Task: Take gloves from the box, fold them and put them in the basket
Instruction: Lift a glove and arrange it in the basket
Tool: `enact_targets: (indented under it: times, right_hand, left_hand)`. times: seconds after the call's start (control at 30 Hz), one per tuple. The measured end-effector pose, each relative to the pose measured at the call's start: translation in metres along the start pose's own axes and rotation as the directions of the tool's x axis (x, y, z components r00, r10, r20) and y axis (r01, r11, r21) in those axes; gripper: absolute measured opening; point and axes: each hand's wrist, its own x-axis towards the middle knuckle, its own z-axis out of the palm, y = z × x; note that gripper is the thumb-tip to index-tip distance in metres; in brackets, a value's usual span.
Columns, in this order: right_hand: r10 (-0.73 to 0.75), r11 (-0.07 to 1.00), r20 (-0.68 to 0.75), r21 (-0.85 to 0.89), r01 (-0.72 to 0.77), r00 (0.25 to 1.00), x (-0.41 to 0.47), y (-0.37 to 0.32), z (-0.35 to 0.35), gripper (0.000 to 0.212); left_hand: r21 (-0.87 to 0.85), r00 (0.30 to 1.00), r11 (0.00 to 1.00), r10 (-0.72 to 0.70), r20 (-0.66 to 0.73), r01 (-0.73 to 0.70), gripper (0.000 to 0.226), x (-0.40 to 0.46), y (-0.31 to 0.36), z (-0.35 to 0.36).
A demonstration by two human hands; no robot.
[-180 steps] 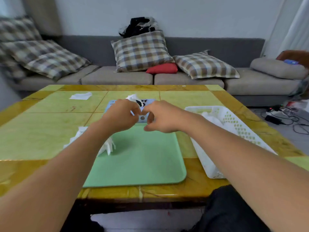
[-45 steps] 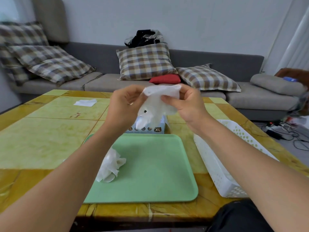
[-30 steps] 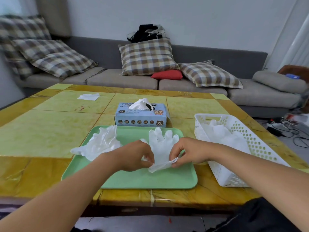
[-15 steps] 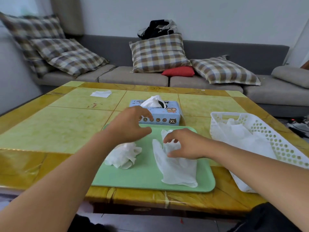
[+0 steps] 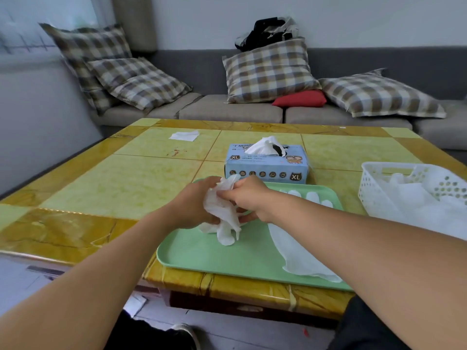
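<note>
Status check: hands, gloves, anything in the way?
Left hand and right hand both grip crumpled glove. Flat glove on tray. Nothing blocking basket.

Both hands (image 5: pixel 222 202) grip a crumpled glove (image 5: pixel 223 218) over the tray (image 5: pixel 202 251).

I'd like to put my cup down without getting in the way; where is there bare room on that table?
Left of the green tray, the table lies bare up to the paper scrap. Crowded: the tray, under both hands and gloves, the glove box, the basket.
</note>
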Motion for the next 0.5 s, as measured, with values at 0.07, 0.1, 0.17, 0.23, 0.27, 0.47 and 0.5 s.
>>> enact_targets:
  times: [0.07, 0.1, 0.17, 0.23, 0.27, 0.47, 0.5]
  right_hand:
    - [0.005, 0.991, 0.045, 0.135, -0.011, 0.999, 0.002, -0.003, -0.002, 0.016]
    - [-0.006, 0.986, 0.065, 0.166, -0.005, 0.998, 0.003, -0.004, -0.004, 0.015]
    - [-0.030, 0.992, 0.090, 0.126, 0.019, 0.995, 0.002, -0.007, -0.011, 0.017]
    - [-0.082, 0.994, 0.077, -0.072, 0.088, 0.994, -0.001, -0.008, -0.020, 0.022]
    - [-0.117, 0.977, 0.059, -0.170, 0.126, 0.991, -0.003, -0.008, -0.025, 0.024]
    - [-0.255, 0.967, -0.024, 0.014, 0.255, 0.967, -0.015, -0.015, -0.054, 0.022]
    - [-0.246, 0.962, -0.030, 0.114, 0.248, 0.969, -0.018, -0.017, -0.058, 0.019]
  left_hand:
    - [-0.062, 0.993, 0.998, 0.023, -0.112, -0.030, 0.079, 0.001, 0.000, -0.003]
    - [-0.093, 0.992, 0.995, 0.011, -0.122, -0.023, 0.070, 0.000, 0.002, -0.005]
    - [-0.226, 0.998, 0.972, -0.063, 0.003, 0.063, 0.061, -0.001, 0.000, -0.012]
    - [-0.385, 0.982, 0.912, -0.082, 0.167, 0.142, 0.077, -0.003, -0.005, -0.014]
    - [-0.399, 0.978, 0.905, -0.076, 0.195, 0.150, 0.086, -0.003, -0.006, -0.013]
    - [-0.039, 0.990, 0.998, -0.034, 0.136, 0.040, 0.137, 0.008, -0.008, 0.000]
    - [-0.023, 0.993, 1.000, -0.008, 0.121, 0.011, 0.133, 0.010, -0.009, 0.000]
